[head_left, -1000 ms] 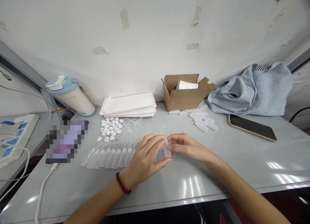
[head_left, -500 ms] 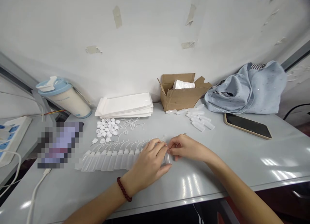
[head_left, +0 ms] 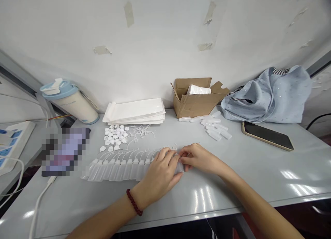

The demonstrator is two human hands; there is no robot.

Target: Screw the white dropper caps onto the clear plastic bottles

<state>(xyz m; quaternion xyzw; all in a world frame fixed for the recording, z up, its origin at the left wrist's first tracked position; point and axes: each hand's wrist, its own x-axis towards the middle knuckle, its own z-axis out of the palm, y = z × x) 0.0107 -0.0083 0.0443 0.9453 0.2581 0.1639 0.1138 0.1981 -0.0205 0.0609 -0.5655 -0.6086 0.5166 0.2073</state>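
Small translucent plastic bottles point(head_left: 126, 170) lie side by side in a row, with thin curved white straps at their necks. My left hand point(head_left: 161, 172) covers the row's right end, its fingers and thumb closed around a translucent bottle point(head_left: 180, 167). My right hand point(head_left: 198, 158) meets it there, thumb and index finger pinched at that bottle's neck; what lies between those fingertips is hidden. Behind the row are a heap of small white caps point(head_left: 115, 135) and a tangle of thin white straps point(head_left: 142, 131). More loose translucent bottles point(head_left: 214, 128) lie to the right.
A stack of white envelopes point(head_left: 136, 111) and an open cardboard box point(head_left: 196, 106) stand along the wall. On the right are a light blue bag point(head_left: 271, 97) and a phone point(head_left: 267, 136). A tumbler point(head_left: 74, 103), a blurred-out phone point(head_left: 67, 151) with a cable and a power strip point(head_left: 15, 142) are left.
My view has shifted slightly. Both hands stay together at the row's right end, with only small finger movement around the bottle.
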